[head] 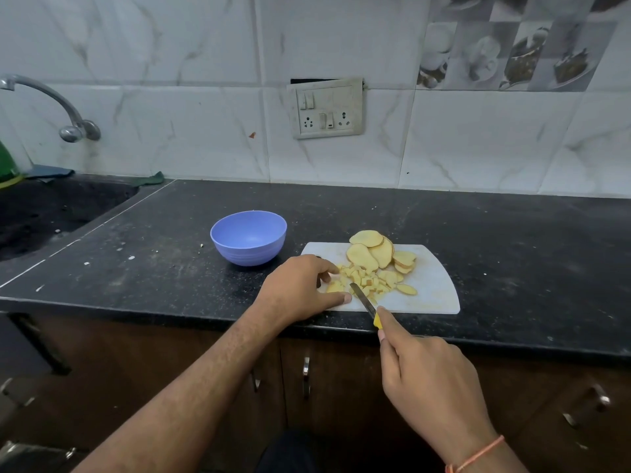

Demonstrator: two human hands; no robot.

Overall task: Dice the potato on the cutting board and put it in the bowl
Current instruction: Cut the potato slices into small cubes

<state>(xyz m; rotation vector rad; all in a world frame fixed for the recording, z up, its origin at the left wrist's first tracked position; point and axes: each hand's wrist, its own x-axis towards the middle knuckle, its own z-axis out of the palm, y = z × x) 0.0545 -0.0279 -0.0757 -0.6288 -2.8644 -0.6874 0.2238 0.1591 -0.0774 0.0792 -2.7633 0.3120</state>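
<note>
The diced potato (362,283) is heaped on the cutting board's (433,288) near left part, uncut slices (375,254) stacked just behind it. The knife (363,300) is laid slanting into the heap, gripped by the right hand (426,373). The left hand (300,285), fingers curled, touches the dice and is nearer the empty bowl (248,237) on the tabletop (512,233), beyond the board's left end.

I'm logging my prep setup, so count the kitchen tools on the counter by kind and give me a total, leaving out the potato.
Bowl: 1
Cutting board: 1
Knife: 1
Total: 3
</note>
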